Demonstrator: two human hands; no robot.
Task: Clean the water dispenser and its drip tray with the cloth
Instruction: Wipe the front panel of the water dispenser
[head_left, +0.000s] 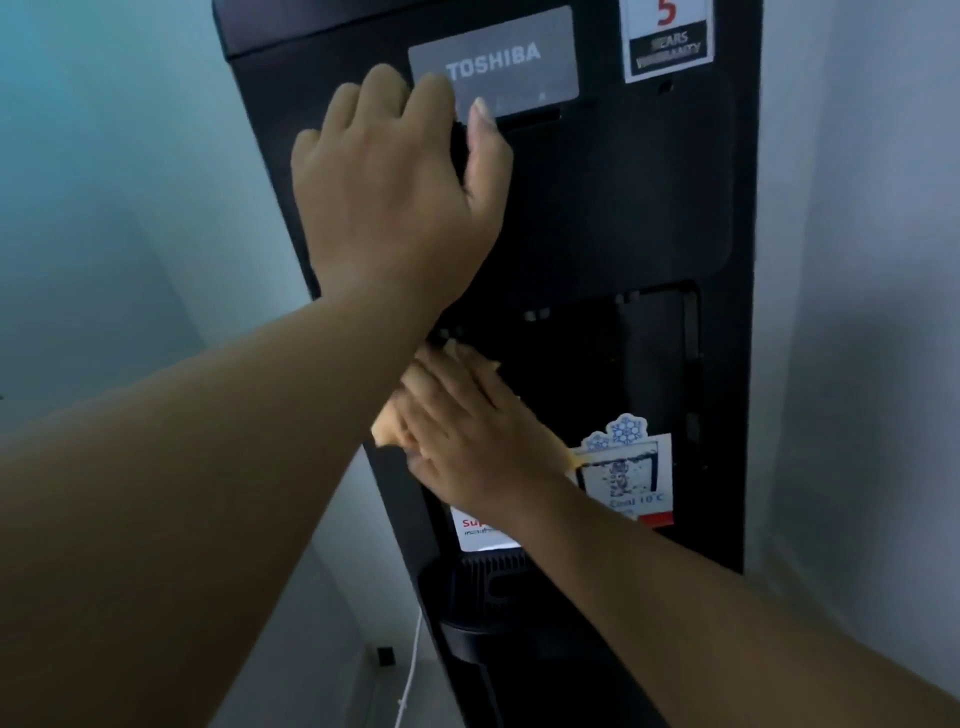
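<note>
My right hand (467, 447), fingers flat, presses the cloth (395, 421) to the water dispenser (623, 208) at the recess's nine o'clock edge. My left hand (395, 192), at twelve, has bent fingers; grip unclear. I judge the drip tray (493, 571), at six, not yet wiped.

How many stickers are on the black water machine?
3: a warranty sticker at the top right, a snowflake sticker beside the right hand, and a red-and-white sticker under its wrist. More may be hidden.

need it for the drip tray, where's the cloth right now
Head view, centre: the cloth lies under the right hand against the water dispenser front, left of the snowflake sticker.
</note>
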